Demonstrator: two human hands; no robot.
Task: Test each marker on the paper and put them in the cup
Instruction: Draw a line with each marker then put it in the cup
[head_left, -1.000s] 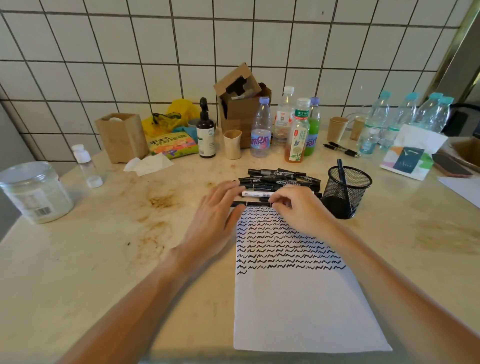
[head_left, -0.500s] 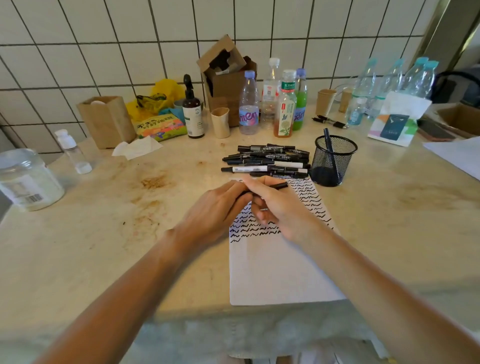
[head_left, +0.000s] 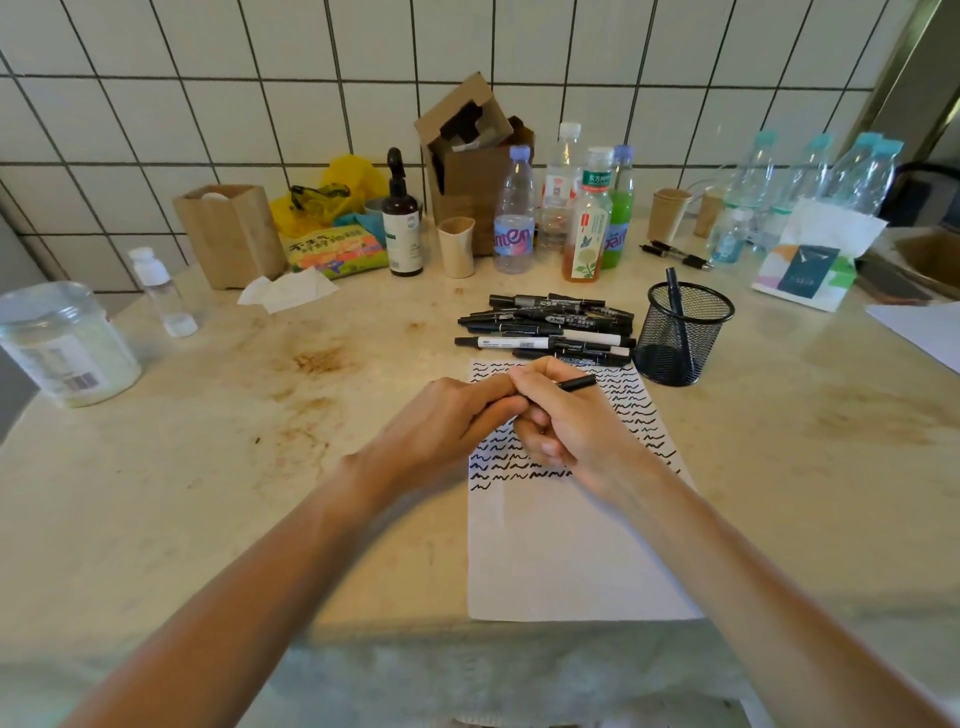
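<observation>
Both hands meeting at frame centre over the paper (head_left: 571, 551). Right hand (head_left: 576, 431) curled round a black marker (head_left: 577, 384), far end poking out up-right past the knuckles. Left hand (head_left: 452, 421) closed in from the left, fingertips pinching the marker's near end right against the right hand; cap on or off: cannot tell, hidden by fingers. Paper flat on the table (head_left: 208, 493), upper part filled with rows of black squiggles, lower part blank, bottom edge near the table's front edge. Pile of markers (head_left: 545, 327) just above the paper's top edge, mostly black, a couple white-barrelled. Black mesh cup (head_left: 680, 338) just right of the pile, upright, one marker standing inside. Upper frame against the tiled wall: cardboard box (head_left: 467, 166), row of drink bottles (head_left: 566, 208), brown pump bottle (head_left: 401, 218), paper cups (head_left: 670, 213). Clear plastic jar (head_left: 62, 343) at far left.
</observation>
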